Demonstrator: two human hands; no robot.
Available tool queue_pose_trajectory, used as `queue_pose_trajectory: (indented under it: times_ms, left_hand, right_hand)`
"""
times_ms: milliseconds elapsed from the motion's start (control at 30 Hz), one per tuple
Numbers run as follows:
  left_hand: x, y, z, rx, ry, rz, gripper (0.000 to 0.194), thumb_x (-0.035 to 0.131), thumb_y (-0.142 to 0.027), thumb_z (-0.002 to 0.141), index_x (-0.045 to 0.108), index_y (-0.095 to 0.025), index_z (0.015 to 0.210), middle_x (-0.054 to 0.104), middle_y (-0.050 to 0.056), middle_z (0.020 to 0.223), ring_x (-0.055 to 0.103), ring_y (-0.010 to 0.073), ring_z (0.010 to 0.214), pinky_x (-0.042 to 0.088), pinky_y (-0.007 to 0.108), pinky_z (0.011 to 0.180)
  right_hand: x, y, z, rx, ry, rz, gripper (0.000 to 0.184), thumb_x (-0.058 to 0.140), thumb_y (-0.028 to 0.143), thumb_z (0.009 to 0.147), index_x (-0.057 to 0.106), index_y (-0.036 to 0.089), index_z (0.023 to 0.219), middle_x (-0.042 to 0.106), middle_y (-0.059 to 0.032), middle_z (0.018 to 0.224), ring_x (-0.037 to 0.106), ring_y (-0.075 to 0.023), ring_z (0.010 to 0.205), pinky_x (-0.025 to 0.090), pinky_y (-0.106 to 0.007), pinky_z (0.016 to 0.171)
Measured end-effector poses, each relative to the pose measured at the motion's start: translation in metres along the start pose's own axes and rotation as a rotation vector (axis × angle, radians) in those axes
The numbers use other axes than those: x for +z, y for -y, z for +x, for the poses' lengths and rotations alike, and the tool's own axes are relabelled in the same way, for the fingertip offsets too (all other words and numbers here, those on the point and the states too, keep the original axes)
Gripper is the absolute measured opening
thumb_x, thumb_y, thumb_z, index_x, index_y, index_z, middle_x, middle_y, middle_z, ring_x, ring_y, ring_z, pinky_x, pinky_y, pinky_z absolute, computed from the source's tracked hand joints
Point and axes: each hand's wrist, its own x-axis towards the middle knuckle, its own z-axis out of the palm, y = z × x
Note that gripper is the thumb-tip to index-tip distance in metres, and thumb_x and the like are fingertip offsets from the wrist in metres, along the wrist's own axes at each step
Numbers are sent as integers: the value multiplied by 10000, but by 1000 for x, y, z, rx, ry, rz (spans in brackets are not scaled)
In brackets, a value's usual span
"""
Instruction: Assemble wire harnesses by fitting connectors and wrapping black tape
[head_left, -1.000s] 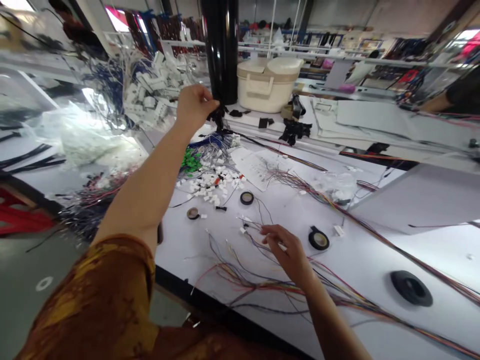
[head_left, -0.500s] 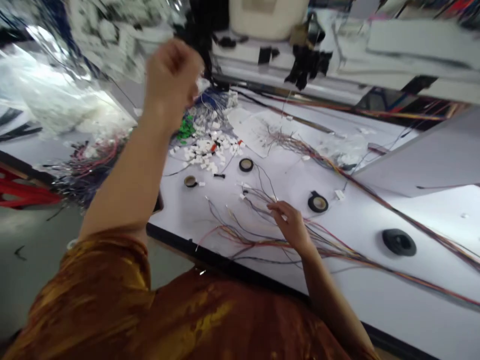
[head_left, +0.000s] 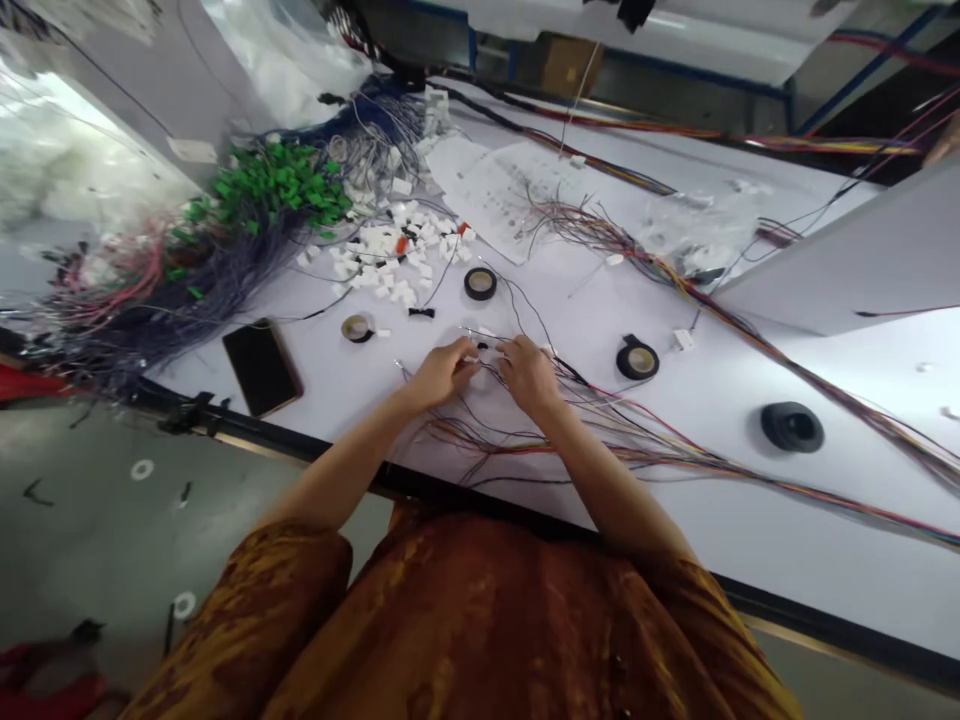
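White table (head_left: 862, 575), both hands close together over it. Thin wires (head_left: 484, 334) lie between the fingertips, running right toward a coloured bundle (head_left: 724, 463). Right hand (head_left: 531, 378) bent over them, left hand (head_left: 441, 376) curled near their tips. Can't tell if either is pinching. Tape roll (head_left: 480, 284) just beyond; phone (head_left: 262, 367) well left.

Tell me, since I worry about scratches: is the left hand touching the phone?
Apart. The head view shows white tabletop between the left hand and the phone, which lies off to its left.
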Motion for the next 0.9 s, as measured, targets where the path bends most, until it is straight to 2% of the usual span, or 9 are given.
queue_pose_trajectory:
  times_ms: [167, 233, 333, 467, 533, 667, 733, 800, 900]
  left_hand:
    - [4, -7, -5, -185, 49, -428, 266, 624, -428, 855, 579, -195, 974, 575, -30, 697, 563, 116, 594, 458, 232, 584]
    - [8, -9, -4, -239, 61, -474, 263, 601, -452, 875, 553, -194, 889, 549, -39, 637, 542, 106, 532, 427, 215, 518]
    - [12, -11, 0, -313, 60, -524, 300, 603, -468, 878, 490, -197, 816, 619, -17, 676, 539, 93, 472, 383, 195, 435]
    - [15, -12, 5, -344, 27, -558, 264, 654, -422, 847, 528, -191, 816, 612, -22, 629, 522, 88, 441, 361, 180, 394]
    - [16, -12, 8, -326, 1, -555, 247, 667, -399, 838, 568, -180, 782, 568, -31, 591, 495, 79, 435, 349, 173, 389]
    - [20, -13, 11, -335, -43, -589, 328, 659, -435, 856, 584, -164, 687, 503, -40, 514, 437, 66, 384, 300, 172, 356]
    - [24, -11, 12, -383, -80, -601, 317, 681, -440, 851, 591, -163, 726, 523, -40, 495, 437, 71, 357, 291, 175, 339]
    - [27, -9, 13, -428, -130, -622, 278, 717, -415, 837, 597, -167, 873, 565, -42, 505, 459, 82, 345, 309, 176, 337]
    - [30, -6, 16, -450, -170, -667, 337, 741, -386, 830, 564, -182, 1032, 605, -43, 540, 488, 90, 346, 348, 179, 348]
  right_hand:
    - [4, 1, 12, 19, 60, -168, 270, 414, 176, 998, 683, 160, 1003, 646, -105, 1078, 612, -212, 951, 427, -310, 740]
    - [7, 0, 13, -1, 31, -172, 273, 400, 167, 1003, 673, 166, 992, 640, -107, 1089, 592, -220, 1009, 431, -314, 785]
    - [8, -1, 10, -12, -30, -153, 253, 408, 188, 1011, 660, 162, 1014, 631, -116, 1109, 566, -233, 1061, 431, -326, 857]
    - [1, -5, 7, 91, -36, -121, 234, 465, 169, 985, 627, 126, 1148, 619, -150, 1183, 550, -256, 1109, 429, -336, 880]
    - [-1, -8, 8, 132, -2, -140, 253, 427, 131, 987, 639, 120, 1125, 634, -158, 1158, 562, -256, 1073, 425, -339, 864]
    - [2, -18, 10, 81, -13, -147, 276, 390, 106, 986, 663, 142, 1015, 658, -134, 1064, 573, -236, 992, 414, -325, 822]
    - [3, -21, 9, 48, -79, -113, 272, 392, 141, 998, 664, 150, 990, 653, -121, 1047, 566, -229, 993, 412, -317, 833]
    - [4, -24, 6, 16, -122, -67, 275, 394, 185, 1010, 664, 155, 969, 644, -116, 1061, 557, -227, 1013, 412, -317, 866]
    - [4, -24, 4, -18, -95, -39, 244, 421, 186, 997, 660, 150, 967, 645, -123, 1077, 550, -234, 1029, 403, -323, 895]
